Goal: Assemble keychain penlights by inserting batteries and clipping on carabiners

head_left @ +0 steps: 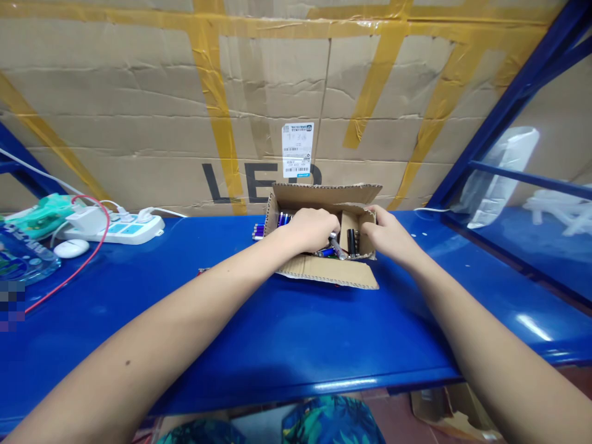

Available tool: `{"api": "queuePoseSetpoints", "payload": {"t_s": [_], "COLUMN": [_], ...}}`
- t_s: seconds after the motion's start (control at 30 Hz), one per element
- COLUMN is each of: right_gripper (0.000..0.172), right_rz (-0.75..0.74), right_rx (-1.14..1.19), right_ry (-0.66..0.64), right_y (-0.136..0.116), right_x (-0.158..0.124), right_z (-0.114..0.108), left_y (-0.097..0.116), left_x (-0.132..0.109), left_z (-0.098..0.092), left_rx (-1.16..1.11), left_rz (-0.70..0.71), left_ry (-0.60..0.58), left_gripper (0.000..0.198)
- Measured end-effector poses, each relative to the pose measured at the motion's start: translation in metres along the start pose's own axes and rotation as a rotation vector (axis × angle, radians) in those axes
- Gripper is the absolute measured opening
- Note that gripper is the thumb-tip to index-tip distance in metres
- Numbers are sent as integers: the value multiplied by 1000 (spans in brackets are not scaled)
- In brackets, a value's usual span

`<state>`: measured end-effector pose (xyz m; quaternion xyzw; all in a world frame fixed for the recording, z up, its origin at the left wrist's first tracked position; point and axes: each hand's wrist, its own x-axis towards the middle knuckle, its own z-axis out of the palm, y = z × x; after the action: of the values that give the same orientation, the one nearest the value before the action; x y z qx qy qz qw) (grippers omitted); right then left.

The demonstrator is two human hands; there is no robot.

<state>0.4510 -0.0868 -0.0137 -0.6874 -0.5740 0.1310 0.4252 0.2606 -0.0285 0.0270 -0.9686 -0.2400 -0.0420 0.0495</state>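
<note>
A small open cardboard box [328, 271] stands on the blue tabletop with its long flaps folded out. My left hand [314, 228] reaches into it, fingers curled down around one end of a slim grey metallic cylinder [337, 246]. Under that hand lies a shiny blue cylinder [327, 252], partly covered. Behind the wrist, several blue-and-silver cylinders [283, 219] show inside the box's left end. A black cylinder [352, 242] stands near the right end, beside a cardboard divider [348, 221]. My right hand [383, 231] pinches the box's right wall, thumb on the inside.
More purple-blue cylinders [258, 231] lie just left of the box. A white power strip [134, 229] with plugs, a red cable [99, 246] and a white oval case [71, 248] are at left. A large taped carton [259, 86] backs the table; blue frame bars [499, 111] rise at right.
</note>
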Motion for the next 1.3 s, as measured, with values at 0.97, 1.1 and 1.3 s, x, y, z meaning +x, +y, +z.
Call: {"api": "queuePoseSetpoints", "payload": {"t_s": [0.97,1.1,1.3], "right_gripper": [30,30,30], "right_rz": [14,7,35], "right_rx": [-20,-9,-20], "right_ry": [49,40,34], "right_y": [-1,0,1], "right_x": [-2,-2,0], "right_z": [-1,-1,-3], "left_y": [15,13,7], "left_x": [-4,-2,-1], "left_z": [-10,-8,-13], "left_rx": [193,183,99], "left_rz": [-71,-56,-92], "left_ry": [-109,-112,-140], "left_gripper": [29,28,23]}}
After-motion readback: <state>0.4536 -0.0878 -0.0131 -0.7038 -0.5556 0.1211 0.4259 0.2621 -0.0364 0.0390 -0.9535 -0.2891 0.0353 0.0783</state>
